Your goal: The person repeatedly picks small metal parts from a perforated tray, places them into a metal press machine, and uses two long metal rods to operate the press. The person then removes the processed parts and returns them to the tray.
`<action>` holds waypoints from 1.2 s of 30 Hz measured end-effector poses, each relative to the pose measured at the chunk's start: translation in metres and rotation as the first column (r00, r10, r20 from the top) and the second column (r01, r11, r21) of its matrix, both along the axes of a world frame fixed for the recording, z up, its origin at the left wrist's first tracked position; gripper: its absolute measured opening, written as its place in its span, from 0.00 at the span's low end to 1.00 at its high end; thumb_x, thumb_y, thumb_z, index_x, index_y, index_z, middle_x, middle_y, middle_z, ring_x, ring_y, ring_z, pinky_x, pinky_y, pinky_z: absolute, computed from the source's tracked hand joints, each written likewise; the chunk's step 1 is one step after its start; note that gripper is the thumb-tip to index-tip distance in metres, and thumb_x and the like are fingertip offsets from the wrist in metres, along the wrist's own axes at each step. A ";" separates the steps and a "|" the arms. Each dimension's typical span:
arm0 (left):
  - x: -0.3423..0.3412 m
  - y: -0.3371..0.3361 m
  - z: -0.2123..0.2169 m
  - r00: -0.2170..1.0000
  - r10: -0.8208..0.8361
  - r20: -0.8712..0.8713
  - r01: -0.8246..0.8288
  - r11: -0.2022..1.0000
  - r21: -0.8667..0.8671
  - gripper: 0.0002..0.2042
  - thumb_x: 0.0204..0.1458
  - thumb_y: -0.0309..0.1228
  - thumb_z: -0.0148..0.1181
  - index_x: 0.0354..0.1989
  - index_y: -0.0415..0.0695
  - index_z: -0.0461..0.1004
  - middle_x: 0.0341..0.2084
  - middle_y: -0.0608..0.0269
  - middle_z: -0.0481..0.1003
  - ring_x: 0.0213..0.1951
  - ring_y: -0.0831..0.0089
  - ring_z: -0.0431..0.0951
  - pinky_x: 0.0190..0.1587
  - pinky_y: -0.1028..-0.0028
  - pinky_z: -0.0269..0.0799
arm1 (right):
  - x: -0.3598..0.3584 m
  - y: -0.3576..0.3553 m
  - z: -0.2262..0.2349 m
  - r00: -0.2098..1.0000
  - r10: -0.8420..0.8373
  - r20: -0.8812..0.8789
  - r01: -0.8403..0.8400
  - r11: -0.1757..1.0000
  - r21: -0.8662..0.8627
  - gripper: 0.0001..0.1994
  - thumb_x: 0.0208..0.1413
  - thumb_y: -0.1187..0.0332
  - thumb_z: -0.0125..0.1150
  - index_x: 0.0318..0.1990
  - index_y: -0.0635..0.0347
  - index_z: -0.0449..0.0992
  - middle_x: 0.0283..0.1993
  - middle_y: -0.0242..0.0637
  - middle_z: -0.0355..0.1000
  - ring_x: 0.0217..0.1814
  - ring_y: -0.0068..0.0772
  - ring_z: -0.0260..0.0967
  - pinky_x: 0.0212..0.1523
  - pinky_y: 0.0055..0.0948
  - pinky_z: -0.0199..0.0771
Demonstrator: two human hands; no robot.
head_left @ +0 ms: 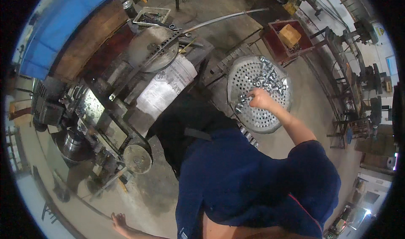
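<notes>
**A:** Where is the right hand [260, 99]?

**B:** In the perforated pan [258, 96], right of centre on the floor. The fingers are curled down into the pile of small shiny metal parts [270, 79]; it seems to close on a few, but which ones I cannot tell. The arm reaches out from a dark blue sleeve.

**A:** And the parts?

**B:** Heaped mostly in the far half of the pan, with a few strung along its left rim near the hand. They are too small to give a direction or long axis. The pan is round, its holed near half bare.

**A:** The left hand?

**B:** One hand [118, 219] shows at the bottom edge, lying open on the concrete floor. I cannot tell that it is the wearer's own, so leave the left as out of sight.

**A:** Any packages or labels?

**B:** A white printed sack [166, 87] drapes over the machine [126, 91] at the left, long side running from near-left to far-right. Far right, a dark red box [282, 43] holds a tan block [289, 35].

**A:** Room to move?

**B:** Bare concrete right of the pan up to the metal racks; the machine crowds the left.
</notes>
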State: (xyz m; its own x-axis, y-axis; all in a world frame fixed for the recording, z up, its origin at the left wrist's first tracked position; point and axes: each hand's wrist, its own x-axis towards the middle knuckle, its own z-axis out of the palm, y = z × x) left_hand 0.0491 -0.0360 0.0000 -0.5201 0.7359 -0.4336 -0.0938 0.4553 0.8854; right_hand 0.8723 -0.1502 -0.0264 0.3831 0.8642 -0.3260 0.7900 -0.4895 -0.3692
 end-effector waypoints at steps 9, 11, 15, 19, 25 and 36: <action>-0.038 -0.006 -0.015 0.988 0.009 0.152 -0.014 0.999 0.030 0.19 0.45 0.31 0.59 0.39 0.27 0.65 0.26 0.44 0.67 0.30 0.57 0.68 0.33 0.57 0.67 | 0.008 0.034 -0.025 0.968 0.246 -0.036 -0.248 0.943 -0.221 0.14 0.34 0.60 0.51 0.24 0.59 0.76 0.23 0.45 0.71 0.30 0.45 0.70 0.33 0.35 0.70; -0.015 -0.003 -0.009 0.989 -0.116 0.088 0.109 0.991 0.078 0.20 0.45 0.33 0.60 0.39 0.28 0.65 0.26 0.46 0.67 0.31 0.60 0.69 0.33 0.60 0.69 | 0.026 0.046 -0.056 0.989 0.145 0.018 -0.133 0.945 -0.298 0.17 0.33 0.60 0.51 0.27 0.62 0.76 0.30 0.49 0.71 0.34 0.44 0.71 0.36 0.35 0.71; 0.039 0.003 0.026 0.990 -0.024 -0.138 0.026 1.000 0.013 0.19 0.44 0.35 0.62 0.37 0.32 0.66 0.22 0.53 0.68 0.27 0.66 0.71 0.31 0.66 0.70 | 0.072 0.047 -0.127 0.947 0.235 -0.218 -0.293 0.911 -0.290 0.13 0.35 0.62 0.53 0.23 0.63 0.74 0.26 0.43 0.71 0.28 0.39 0.69 0.32 0.33 0.65; 0.046 -0.007 0.019 0.990 0.036 -0.136 -0.029 0.998 0.057 0.15 0.42 0.35 0.63 0.32 0.39 0.67 0.18 0.58 0.70 0.22 0.69 0.70 0.29 0.68 0.69 | 0.051 0.066 -0.016 0.750 -0.140 -0.647 0.081 0.989 -0.120 0.08 0.39 0.66 0.53 0.26 0.56 0.77 0.25 0.34 0.71 0.19 0.25 0.63 0.18 0.24 0.57; 0.066 -0.006 0.038 0.973 -0.032 -0.229 0.041 0.999 0.033 0.21 0.45 0.38 0.60 0.40 0.33 0.66 0.23 0.58 0.70 0.24 0.71 0.72 0.30 0.72 0.70 | -0.006 0.110 0.081 0.551 0.097 -0.829 0.191 0.952 0.238 0.12 0.30 0.73 0.48 0.23 0.70 0.76 0.25 0.42 0.72 0.26 0.28 0.67 0.26 0.21 0.67; 0.092 -0.039 0.062 0.433 -0.385 -0.815 0.026 0.909 -0.416 0.26 0.41 0.37 0.59 0.48 0.36 0.64 0.24 0.47 0.72 0.28 0.52 0.73 0.33 0.62 0.68 | -0.252 0.312 0.159 0.253 0.953 -0.168 -0.616 0.293 0.731 0.15 0.26 0.69 0.52 0.27 0.58 0.78 0.42 0.53 0.70 0.47 0.44 0.67 0.46 0.31 0.65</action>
State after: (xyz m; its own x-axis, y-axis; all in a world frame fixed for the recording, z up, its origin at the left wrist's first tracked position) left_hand 0.1415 -0.0747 0.0618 -0.5964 0.8007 -0.0572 0.7692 0.5904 0.2445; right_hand 0.6200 0.1621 0.1327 -0.6784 0.6449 0.3519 0.2264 0.6392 -0.7349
